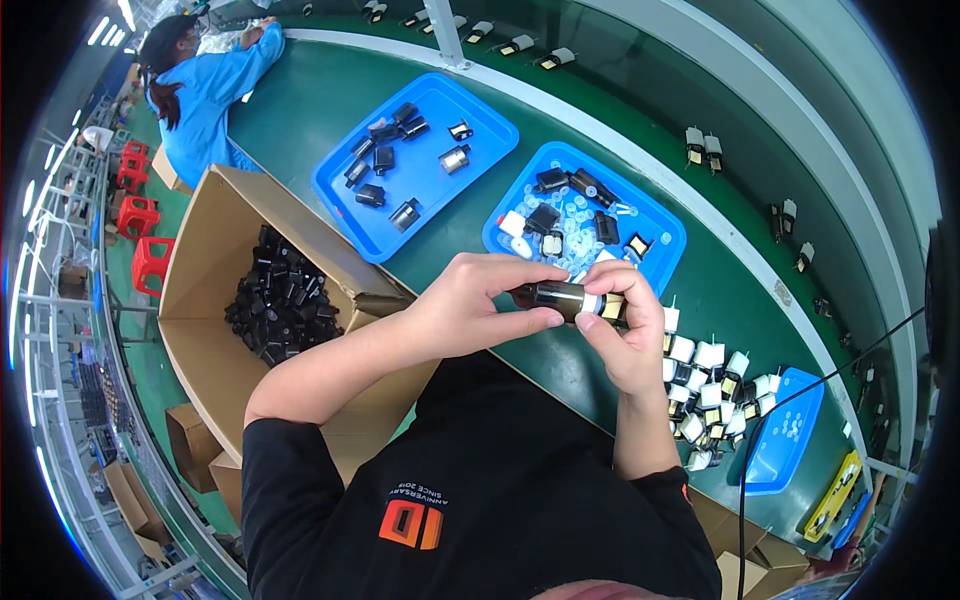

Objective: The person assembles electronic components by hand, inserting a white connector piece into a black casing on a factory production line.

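In front of my chest, my left hand [478, 308] pinches a dark glossy casing [552, 295] between thumb and fingers. My right hand [634, 342] grips a small white-and-gold part [611, 308] that meets the casing's right end. Whether the two are joined cannot be made out under the fingers. Just beyond my hands sits a blue tray [664, 218] of clear round discs [575, 225], black casings [606, 228] and a few white pieces [512, 223]. White-topped parts with gold bands [708, 385] lie in a cluster to the right of my right hand.
Another blue tray [480, 110] holds several black parts. An open cardboard box [190, 260] full of black casings [280, 300] stands at my left. A small blue bin [775, 455] and a black cable [745, 490] are at right. A person in blue [205, 100] works far left.
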`<control>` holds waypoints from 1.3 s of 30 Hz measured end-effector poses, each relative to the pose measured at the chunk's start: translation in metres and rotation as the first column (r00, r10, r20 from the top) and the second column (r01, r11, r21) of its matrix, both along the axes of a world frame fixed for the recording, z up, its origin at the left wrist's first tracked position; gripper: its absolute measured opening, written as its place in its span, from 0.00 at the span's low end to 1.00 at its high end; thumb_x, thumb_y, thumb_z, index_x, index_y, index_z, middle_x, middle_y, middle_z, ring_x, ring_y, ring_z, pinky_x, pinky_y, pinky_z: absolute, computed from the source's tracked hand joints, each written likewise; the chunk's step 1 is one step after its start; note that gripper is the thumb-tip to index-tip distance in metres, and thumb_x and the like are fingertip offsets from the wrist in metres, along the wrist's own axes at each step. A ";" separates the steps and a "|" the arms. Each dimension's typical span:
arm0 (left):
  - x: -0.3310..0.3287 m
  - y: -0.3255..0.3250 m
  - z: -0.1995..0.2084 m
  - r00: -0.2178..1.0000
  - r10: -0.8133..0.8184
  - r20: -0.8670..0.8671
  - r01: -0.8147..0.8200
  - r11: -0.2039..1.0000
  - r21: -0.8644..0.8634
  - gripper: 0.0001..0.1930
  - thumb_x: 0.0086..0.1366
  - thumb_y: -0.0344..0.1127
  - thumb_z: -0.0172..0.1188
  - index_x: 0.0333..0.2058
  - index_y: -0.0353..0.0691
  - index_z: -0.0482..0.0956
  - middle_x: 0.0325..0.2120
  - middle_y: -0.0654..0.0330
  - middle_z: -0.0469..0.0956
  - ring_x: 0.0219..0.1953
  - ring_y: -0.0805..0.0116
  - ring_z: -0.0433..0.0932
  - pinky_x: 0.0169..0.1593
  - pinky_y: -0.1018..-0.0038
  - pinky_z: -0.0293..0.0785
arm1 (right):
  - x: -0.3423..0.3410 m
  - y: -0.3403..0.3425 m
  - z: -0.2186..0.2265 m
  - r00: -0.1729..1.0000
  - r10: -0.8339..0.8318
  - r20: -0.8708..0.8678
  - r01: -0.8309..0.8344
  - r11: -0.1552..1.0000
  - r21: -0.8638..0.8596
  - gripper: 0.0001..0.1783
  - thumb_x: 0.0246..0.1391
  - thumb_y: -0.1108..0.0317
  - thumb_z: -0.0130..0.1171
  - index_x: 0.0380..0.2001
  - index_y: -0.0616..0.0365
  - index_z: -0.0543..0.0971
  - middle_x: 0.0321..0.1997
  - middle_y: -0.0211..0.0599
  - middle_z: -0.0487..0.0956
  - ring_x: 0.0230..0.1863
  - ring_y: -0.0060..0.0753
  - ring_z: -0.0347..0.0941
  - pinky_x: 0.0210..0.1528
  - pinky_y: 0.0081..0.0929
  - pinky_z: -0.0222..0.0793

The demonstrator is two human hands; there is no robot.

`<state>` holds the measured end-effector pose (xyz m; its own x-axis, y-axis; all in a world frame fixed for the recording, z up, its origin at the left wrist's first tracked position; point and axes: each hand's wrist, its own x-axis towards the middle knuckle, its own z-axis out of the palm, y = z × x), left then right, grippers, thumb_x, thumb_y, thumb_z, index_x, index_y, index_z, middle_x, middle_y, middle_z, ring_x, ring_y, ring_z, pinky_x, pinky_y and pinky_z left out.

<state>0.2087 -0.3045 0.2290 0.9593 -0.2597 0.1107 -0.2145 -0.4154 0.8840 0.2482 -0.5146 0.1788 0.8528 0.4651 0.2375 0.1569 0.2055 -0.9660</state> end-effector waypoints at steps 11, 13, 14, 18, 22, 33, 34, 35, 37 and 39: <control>-0.001 -0.005 0.002 1.000 0.026 0.006 -0.026 1.000 0.004 0.20 0.54 0.34 0.70 0.45 0.34 0.80 0.29 0.54 0.82 0.31 0.64 0.81 0.37 0.73 0.75 | 0.005 0.003 -0.015 0.985 0.117 -0.128 -0.086 0.971 0.223 0.11 0.46 0.79 0.57 0.36 0.61 0.72 0.43 0.39 0.70 0.37 0.25 0.73 0.36 0.23 0.74; -0.001 -0.006 0.001 1.000 0.022 0.020 -0.022 1.000 0.000 0.21 0.53 0.34 0.70 0.46 0.34 0.79 0.31 0.54 0.81 0.32 0.64 0.81 0.37 0.73 0.75 | 0.007 0.003 -0.019 0.978 0.139 -0.156 -0.093 0.959 0.269 0.12 0.46 0.79 0.56 0.36 0.60 0.71 0.43 0.40 0.70 0.37 0.27 0.73 0.37 0.24 0.74; 0.000 -0.007 0.001 0.999 0.018 0.034 -0.018 1.000 -0.004 0.23 0.53 0.34 0.71 0.47 0.35 0.79 0.33 0.54 0.81 0.34 0.64 0.80 0.37 0.73 0.75 | 0.009 0.004 -0.021 0.970 0.162 -0.183 -0.099 0.944 0.315 0.12 0.47 0.78 0.56 0.37 0.60 0.71 0.44 0.40 0.70 0.37 0.29 0.73 0.37 0.25 0.75; -0.002 -0.022 0.020 0.962 -0.083 0.262 0.093 0.995 -0.026 0.30 0.49 0.32 0.73 0.53 0.38 0.74 0.39 0.55 0.73 0.38 0.64 0.77 0.38 0.75 0.75 | 0.006 0.023 -0.031 0.786 0.506 -0.355 -0.057 0.631 0.773 0.17 0.46 0.73 0.56 0.42 0.53 0.68 0.45 0.43 0.69 0.39 0.37 0.75 0.37 0.26 0.77; 0.003 -0.038 0.018 0.916 -0.121 0.382 0.127 0.992 0.009 0.25 0.50 0.31 0.71 0.47 0.38 0.75 0.36 0.57 0.73 0.34 0.62 0.77 0.37 0.69 0.77 | 0.009 0.027 -0.053 0.603 0.768 -0.217 -0.111 0.350 0.930 0.15 0.46 0.65 0.59 0.38 0.47 0.68 0.38 0.38 0.72 0.37 0.32 0.75 0.31 0.21 0.76; 0.006 -0.045 0.011 0.888 -0.071 0.454 0.071 0.997 0.019 0.18 0.49 0.33 0.70 0.39 0.39 0.75 0.33 0.59 0.74 0.34 0.58 0.77 0.38 0.67 0.76 | 0.005 0.021 -0.074 0.653 0.651 -0.388 0.001 0.511 0.859 0.16 0.45 0.58 0.68 0.31 0.42 0.69 0.33 0.28 0.73 0.35 0.26 0.76 0.28 0.21 0.75; 0.006 -0.045 0.011 0.883 -0.066 0.464 0.072 0.997 0.005 0.18 0.49 0.34 0.70 0.39 0.40 0.76 0.32 0.59 0.74 0.34 0.58 0.77 0.38 0.67 0.76 | 0.004 0.022 -0.067 0.645 0.667 -0.374 -0.002 0.491 0.871 0.16 0.45 0.59 0.68 0.31 0.42 0.69 0.33 0.28 0.73 0.35 0.26 0.76 0.29 0.21 0.75; 0.006 -0.045 0.010 0.878 -0.060 0.474 0.073 0.997 -0.009 0.18 0.49 0.34 0.70 0.39 0.40 0.76 0.32 0.59 0.75 0.35 0.58 0.77 0.38 0.67 0.76 | 0.004 0.023 -0.064 0.644 0.667 -0.373 -0.002 0.490 0.872 0.16 0.45 0.59 0.68 0.31 0.42 0.69 0.33 0.28 0.73 0.35 0.26 0.76 0.29 0.21 0.75; 0.006 -0.045 0.008 0.879 -0.057 0.473 0.073 0.997 -0.016 0.18 0.49 0.34 0.70 0.39 0.40 0.76 0.33 0.59 0.75 0.35 0.58 0.77 0.39 0.67 0.76 | 0.003 0.024 -0.060 0.641 0.681 -0.353 -0.001 0.461 0.887 0.17 0.45 0.58 0.69 0.31 0.43 0.69 0.34 0.29 0.73 0.35 0.27 0.76 0.29 0.21 0.76; 0.006 -0.045 0.007 0.880 -0.054 0.473 0.075 0.997 -0.025 0.18 0.49 0.34 0.71 0.39 0.40 0.76 0.33 0.59 0.76 0.36 0.58 0.78 0.39 0.67 0.76 | 0.006 0.022 -0.064 0.637 0.693 -0.337 -0.032 0.461 0.887 0.17 0.46 0.57 0.69 0.31 0.43 0.69 0.34 0.29 0.73 0.35 0.27 0.76 0.29 0.21 0.76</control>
